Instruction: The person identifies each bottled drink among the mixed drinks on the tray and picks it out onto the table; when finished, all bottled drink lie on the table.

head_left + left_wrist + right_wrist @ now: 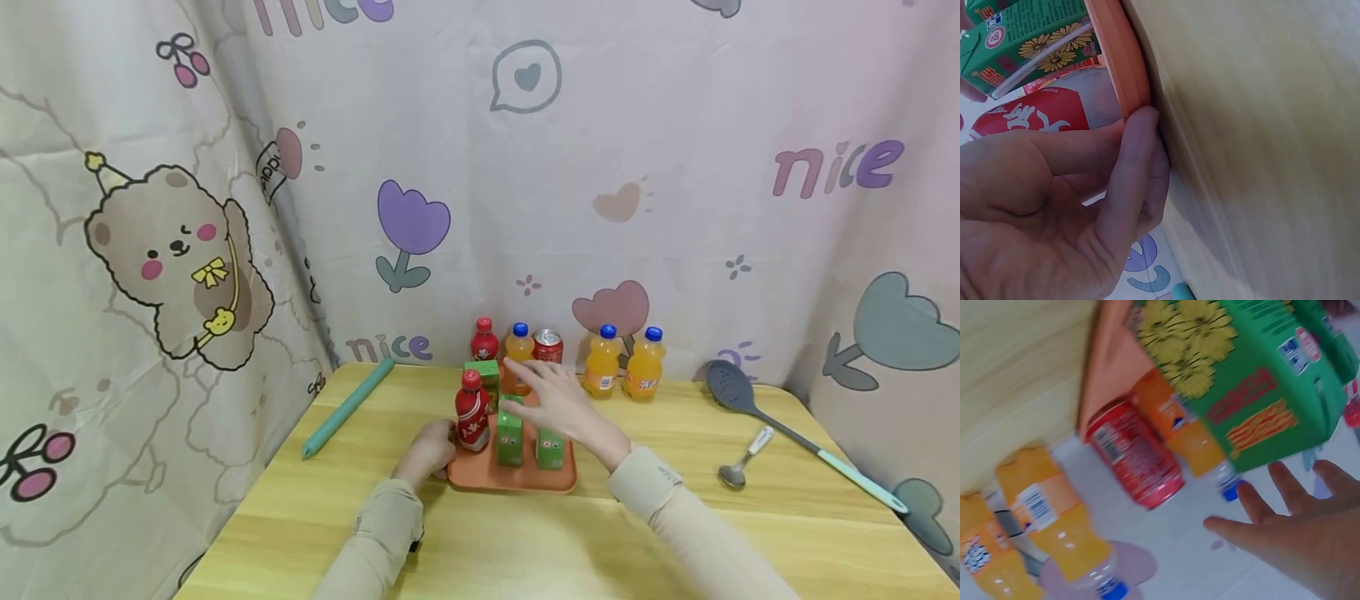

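Observation:
My left hand (429,450) grips the left rim of an orange tray (513,480), with fingers and thumb pinching its edge (1127,69) in the left wrist view. Over the tray hovers my right hand (562,402), fingers spread, holding nothing. Nearest the left hand, a red-labelled bottle (472,414) stands upright at the tray's front left. Green drink cartons (510,446) stand beside it, another carton (551,451) to the right and one (487,375) behind. Farther back are a second red bottle (484,340), an orange drink bottle (519,342) and a red can (1135,453).
Two orange drink bottles (602,367) with blue caps stand right of the tray, near the curtain (487,208). A teal stick (348,408) lies at the table's left. On the right lie a small spoon (745,461) and a long slotted skimmer (787,431).

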A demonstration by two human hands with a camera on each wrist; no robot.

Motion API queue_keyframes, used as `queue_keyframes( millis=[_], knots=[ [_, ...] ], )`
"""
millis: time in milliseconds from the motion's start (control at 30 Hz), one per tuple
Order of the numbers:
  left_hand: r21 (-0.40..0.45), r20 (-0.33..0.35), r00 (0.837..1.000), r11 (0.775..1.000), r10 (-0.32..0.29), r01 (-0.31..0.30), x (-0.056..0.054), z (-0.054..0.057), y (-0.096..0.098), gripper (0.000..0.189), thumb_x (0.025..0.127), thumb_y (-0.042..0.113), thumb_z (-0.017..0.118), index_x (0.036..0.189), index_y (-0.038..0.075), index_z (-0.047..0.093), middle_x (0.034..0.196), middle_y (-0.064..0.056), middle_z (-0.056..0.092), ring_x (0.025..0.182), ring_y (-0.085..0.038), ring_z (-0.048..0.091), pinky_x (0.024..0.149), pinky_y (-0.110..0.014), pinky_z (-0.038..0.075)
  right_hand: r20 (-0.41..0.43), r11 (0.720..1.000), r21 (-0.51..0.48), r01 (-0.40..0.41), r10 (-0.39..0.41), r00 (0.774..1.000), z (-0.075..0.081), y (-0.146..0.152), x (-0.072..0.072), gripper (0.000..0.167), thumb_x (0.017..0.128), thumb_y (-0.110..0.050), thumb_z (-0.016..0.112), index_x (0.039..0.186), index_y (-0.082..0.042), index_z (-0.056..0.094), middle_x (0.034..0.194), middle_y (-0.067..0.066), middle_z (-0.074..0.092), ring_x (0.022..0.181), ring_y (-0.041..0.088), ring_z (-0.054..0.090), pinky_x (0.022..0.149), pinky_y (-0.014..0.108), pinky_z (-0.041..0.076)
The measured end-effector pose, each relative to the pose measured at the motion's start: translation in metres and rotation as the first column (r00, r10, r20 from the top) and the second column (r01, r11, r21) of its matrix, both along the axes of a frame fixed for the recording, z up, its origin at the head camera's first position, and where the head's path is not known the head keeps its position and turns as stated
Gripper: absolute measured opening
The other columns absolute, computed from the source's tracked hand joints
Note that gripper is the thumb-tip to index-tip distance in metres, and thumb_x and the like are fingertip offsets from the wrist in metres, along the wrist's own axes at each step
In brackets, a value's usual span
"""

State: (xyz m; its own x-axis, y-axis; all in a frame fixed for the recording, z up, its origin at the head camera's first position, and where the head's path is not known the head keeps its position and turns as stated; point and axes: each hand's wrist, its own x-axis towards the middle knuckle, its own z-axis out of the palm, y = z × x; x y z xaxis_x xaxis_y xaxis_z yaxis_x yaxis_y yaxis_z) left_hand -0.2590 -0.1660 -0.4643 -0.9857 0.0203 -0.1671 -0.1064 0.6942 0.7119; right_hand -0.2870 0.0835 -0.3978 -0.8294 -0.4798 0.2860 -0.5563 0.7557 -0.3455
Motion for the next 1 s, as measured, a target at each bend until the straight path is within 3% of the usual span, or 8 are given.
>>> queue_keyframes(
  millis=[133, 300, 433, 667, 1000],
  knots=[
    [0.024, 0.01, 1.0, 1.0, 0.005, -0.005, 0.005, -0.006, -0.002, 0.058, 0.085, -0.015, 0.055, 0.143, -0.01, 0.055, 0.135, -0.029, 0.062, 0.092, -0.03, 0.066, 0.055, -0.037, 0.063, 0.03, 0.996, 0.088, -0.01, 0.007, 1.0, -0.005, -0.019, 0.006, 0.077, 0.095, -0.073, 0.058, 0.162, -0.038, 0.041, 0.159, 0.008, 0.051, 0.144, 0.04, 0.046, 0.118, 0.066, 0.043],
    [0.067, 0.024, 1.0, 0.998, 0.01, -0.012, 0.004, -0.009, -0.004, 0.06, 0.085, -0.014, 0.055, 0.145, -0.009, 0.054, 0.136, -0.029, 0.062, 0.092, -0.029, 0.066, 0.055, -0.037, 0.063, 0.064, 0.99, 0.14, -0.031, 0.022, 0.998, -0.008, -0.035, 0.007, 0.079, 0.094, -0.075, 0.059, 0.161, -0.037, 0.044, 0.156, 0.007, 0.054, 0.141, 0.037, 0.047, 0.116, 0.06, 0.045],
    [0.074, 0.02, 1.0, 0.997, 0.009, -0.011, 0.002, -0.008, -0.006, 0.062, 0.082, -0.013, 0.058, 0.144, -0.008, 0.055, 0.136, -0.028, 0.062, 0.09, -0.028, 0.066, 0.054, -0.037, 0.063, 0.071, 0.987, 0.158, -0.021, 0.01, 0.997, -0.009, -0.044, 0.005, 0.08, 0.091, -0.075, 0.063, 0.159, -0.035, 0.048, 0.156, 0.007, 0.054, 0.135, 0.034, 0.049, 0.107, 0.055, 0.051],
    [0.071, 0.03, 0.999, 0.997, 0.017, -0.019, 0.0, -0.007, -0.006, 0.065, 0.083, -0.014, 0.059, 0.147, -0.007, 0.053, 0.139, -0.028, 0.061, 0.091, -0.029, 0.067, 0.054, -0.036, 0.064, 0.068, 0.984, 0.172, 0.04, -0.052, 0.996, -0.009, -0.054, -0.002, 0.078, 0.088, -0.073, 0.069, 0.154, -0.033, 0.055, 0.157, 0.007, 0.054, 0.136, 0.037, 0.05, 0.109, 0.065, 0.044],
    [0.071, 0.035, 0.999, 0.997, 0.006, -0.009, -0.004, -0.005, -0.005, 0.063, 0.086, -0.012, 0.059, 0.149, -0.007, 0.051, 0.14, -0.028, 0.06, 0.096, -0.03, 0.066, 0.056, -0.036, 0.064, 0.103, 0.98, 0.177, 0.087, -0.106, 0.989, -0.006, -0.061, -0.013, 0.08, 0.082, -0.073, 0.076, 0.148, -0.028, 0.063, 0.156, 0.008, 0.055, 0.123, 0.031, 0.051, 0.1, 0.06, 0.048]
  ],
)
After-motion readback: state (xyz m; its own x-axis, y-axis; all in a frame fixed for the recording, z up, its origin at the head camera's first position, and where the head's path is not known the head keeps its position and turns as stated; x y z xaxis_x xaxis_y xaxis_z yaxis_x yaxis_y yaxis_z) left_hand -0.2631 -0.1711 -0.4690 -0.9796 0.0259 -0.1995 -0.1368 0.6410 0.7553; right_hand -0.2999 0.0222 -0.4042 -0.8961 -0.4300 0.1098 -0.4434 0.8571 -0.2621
